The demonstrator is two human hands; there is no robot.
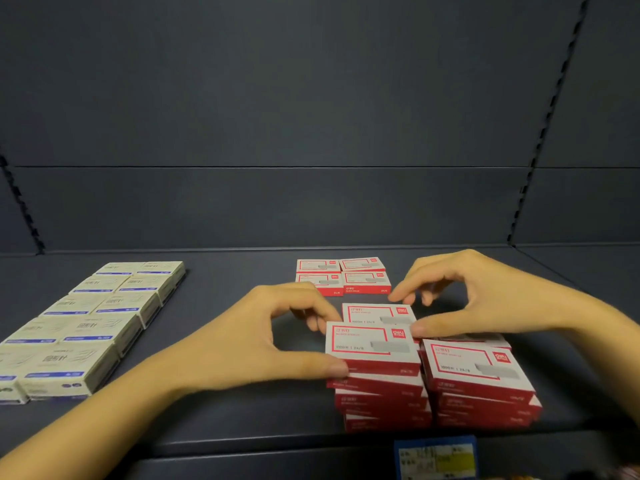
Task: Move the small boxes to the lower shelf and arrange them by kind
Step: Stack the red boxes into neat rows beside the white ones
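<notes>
Red-and-white small boxes stand in stacks on the dark shelf [242, 417] at the front right. My left hand [249, 344] grips the top box [370, 344] of the left stack, thumb at its front left corner and fingers behind it. My right hand [485, 292] holds the same box's right edge with its thumb, and its fingers touch another red box [375, 312] just behind. A second red stack [474, 368] stands right beside. A low block of red boxes [343, 276] sits further back. Cream boxes with blue stripes [86, 323] lie in two rows at the left.
The shelf's back panel [311, 202] rises behind, with slotted uprights at both sides. A blue and yellow price label [436, 459] hangs on the shelf's front edge. A bare strip of shelf lies between the cream rows and the red stacks.
</notes>
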